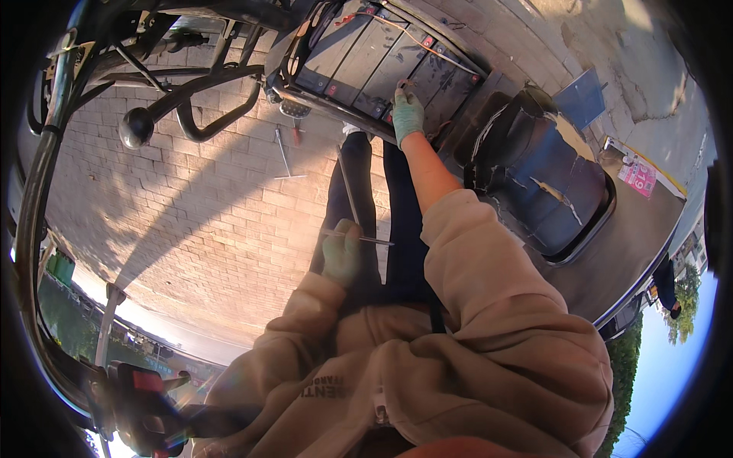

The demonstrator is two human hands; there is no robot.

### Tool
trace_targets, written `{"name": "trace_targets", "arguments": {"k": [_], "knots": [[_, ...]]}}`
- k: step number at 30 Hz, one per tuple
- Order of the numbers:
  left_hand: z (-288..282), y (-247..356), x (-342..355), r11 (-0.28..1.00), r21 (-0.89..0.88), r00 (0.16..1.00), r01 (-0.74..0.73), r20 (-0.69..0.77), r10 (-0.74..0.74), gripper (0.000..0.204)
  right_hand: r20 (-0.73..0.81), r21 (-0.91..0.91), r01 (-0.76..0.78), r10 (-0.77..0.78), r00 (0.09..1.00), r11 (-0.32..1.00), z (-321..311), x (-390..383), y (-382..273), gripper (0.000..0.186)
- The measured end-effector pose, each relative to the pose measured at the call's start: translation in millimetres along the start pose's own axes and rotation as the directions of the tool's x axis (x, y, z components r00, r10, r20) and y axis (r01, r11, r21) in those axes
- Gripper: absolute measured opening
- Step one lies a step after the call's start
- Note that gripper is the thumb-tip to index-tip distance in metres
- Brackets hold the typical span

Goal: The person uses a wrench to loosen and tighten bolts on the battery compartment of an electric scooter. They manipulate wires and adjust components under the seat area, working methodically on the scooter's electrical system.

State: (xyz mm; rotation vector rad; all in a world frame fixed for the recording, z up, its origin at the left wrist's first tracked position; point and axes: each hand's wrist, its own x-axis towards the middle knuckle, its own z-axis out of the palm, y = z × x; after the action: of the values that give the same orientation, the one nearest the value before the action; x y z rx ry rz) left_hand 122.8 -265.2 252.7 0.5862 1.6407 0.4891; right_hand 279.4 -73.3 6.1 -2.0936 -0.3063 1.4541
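My left hand (342, 253), in a pale green glove, is closed round the crossbar of a T-handle wrench (349, 187). The wrench's long shaft points forward, away from my body, in front of my dark trousers. My right hand (409, 114), gloved the same way, reaches over a row of dark grey batteries (382, 76) set in a metal frame. Its fingertips are pinched together above a battery top; what they hold, if anything, is too small to make out. Red terminal covers and a thin orange wire (408, 32) show on the batteries.
A second T-handle wrench (282, 153) and a red-handled tool (296, 137) lie on the brick paving (191, 252). Right of the batteries sits a torn black seat (534, 179), with a blue panel (582, 99) behind it. Black frame tubes (195, 88) fill the upper left.
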Motion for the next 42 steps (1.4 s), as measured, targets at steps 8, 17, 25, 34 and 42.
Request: {"name": "trace_targets", "arguments": {"k": [8, 17, 25, 34, 42], "knots": [[3.4, 7.3, 7.0, 0.992, 0.122, 0.996, 0.024, 0.086, -0.035, 0.029, 0.029, -0.001, 0.083, -0.082, 0.996, 0.997, -19.3, -24.8, -12.7, 0.026], [2.4, 6.3, 17.1, 0.997, 0.083, 0.998, 0.001, 0.058, -0.006, 0.03, 0.065, -0.117, 0.133, -0.127, 0.99, 0.984, -14.1, -27.2, 1.2, 0.028], [-20.6, -10.0, 13.2, 0.966, 0.259, 0.995, -0.003, 0.099, -0.023, 0.026, -0.002, 0.017, 0.193, -0.193, 0.981, 0.981, -5.6, -47.2, 6.3, 0.026], [-21.3, -15.8, 12.2, 0.992, 0.089, 0.992, -0.086, 0.095, 0.077, 0.035, 0.003, 0.186, 0.17, -0.173, 0.985, 0.968, -33.3, -125.4, -41.1, 0.022], [-17.5, -26.1, 13.4, 0.998, 0.01, 0.998, -0.065, 0.024, 0.065, 0.034, -0.038, 0.362, 0.107, -0.1, 0.994, 0.926, -61.3, -130.5, -102.3, 0.017]]}}
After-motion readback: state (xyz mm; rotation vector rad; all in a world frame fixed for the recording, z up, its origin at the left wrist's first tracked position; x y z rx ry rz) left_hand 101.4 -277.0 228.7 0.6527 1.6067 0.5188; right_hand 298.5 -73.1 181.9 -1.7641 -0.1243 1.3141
